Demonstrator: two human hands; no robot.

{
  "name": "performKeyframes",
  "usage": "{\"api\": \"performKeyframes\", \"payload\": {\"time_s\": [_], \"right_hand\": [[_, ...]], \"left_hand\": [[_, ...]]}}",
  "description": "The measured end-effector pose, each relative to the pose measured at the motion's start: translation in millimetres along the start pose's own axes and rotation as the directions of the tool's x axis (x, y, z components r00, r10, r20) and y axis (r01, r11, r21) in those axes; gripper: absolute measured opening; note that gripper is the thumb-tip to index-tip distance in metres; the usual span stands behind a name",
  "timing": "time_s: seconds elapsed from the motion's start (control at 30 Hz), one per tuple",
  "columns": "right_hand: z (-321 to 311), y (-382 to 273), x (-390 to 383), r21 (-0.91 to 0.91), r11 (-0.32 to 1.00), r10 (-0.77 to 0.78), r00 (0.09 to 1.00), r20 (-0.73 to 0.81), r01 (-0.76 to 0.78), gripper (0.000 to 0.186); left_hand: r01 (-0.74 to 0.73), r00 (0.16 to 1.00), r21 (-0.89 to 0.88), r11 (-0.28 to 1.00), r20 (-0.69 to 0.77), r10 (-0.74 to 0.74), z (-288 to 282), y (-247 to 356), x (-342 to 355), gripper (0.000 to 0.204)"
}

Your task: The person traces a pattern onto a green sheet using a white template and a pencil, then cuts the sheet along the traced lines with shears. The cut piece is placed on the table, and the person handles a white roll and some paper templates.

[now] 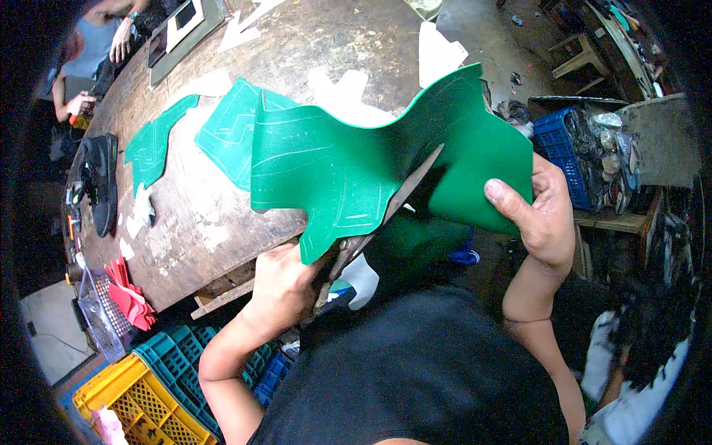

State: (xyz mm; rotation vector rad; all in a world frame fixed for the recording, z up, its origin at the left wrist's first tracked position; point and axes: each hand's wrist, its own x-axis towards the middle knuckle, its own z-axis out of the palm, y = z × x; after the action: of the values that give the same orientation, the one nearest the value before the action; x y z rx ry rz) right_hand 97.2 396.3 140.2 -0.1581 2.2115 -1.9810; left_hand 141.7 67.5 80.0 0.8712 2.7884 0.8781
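A green sheet [319,156], probably leather or synthetic, hangs curved in front of me with pale lines traced on it. My right hand [541,211] pinches its right edge, thumb on the face and fingers behind. My left hand [285,285] is closed around the handles of a pair of large dark scissors [415,182], below the sheet's lower left tongue. The blade runs up to the right across the sheet, between the lined part and the plain part. Handles and fingers are partly hidden. On the table beyond lie a green marked piece [226,137] and a narrower green piece [159,141].
White paper patterns [439,55] are scattered over the worn wooden table [189,252]. A black shoe [104,182] and red pieces [130,297] sit at its left edge. Yellow crates [141,400] stand lower left, a blue crate [556,156] right. Another person [93,55] sits far left.
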Motion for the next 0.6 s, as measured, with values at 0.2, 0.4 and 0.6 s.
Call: {"api": "performKeyframes", "payload": {"time_s": [0.2,0.4,0.6], "right_hand": [[1.3,-11.7,7.3,-0.103,0.992,-0.065,0.997,0.038,0.068,0.031],[2.5,-24.9,14.3,-0.125,0.990,-0.054,0.997,0.050,0.059,0.027],[3.1,-32.2,18.8,-0.188,0.977,-0.084,0.993,0.081,0.098,0.026]], "left_hand": [[-0.046,0.999,0.121,0.992,0.020,0.044,-19.3,-8.4,2.0,0.049],[-0.008,0.998,0.018,1.000,-0.065,0.009,-11.8,-2.0,12.3,0.033],[-0.078,0.990,0.114,0.990,-0.108,0.091,-3.2,4.6,24.4,0.045]]}}
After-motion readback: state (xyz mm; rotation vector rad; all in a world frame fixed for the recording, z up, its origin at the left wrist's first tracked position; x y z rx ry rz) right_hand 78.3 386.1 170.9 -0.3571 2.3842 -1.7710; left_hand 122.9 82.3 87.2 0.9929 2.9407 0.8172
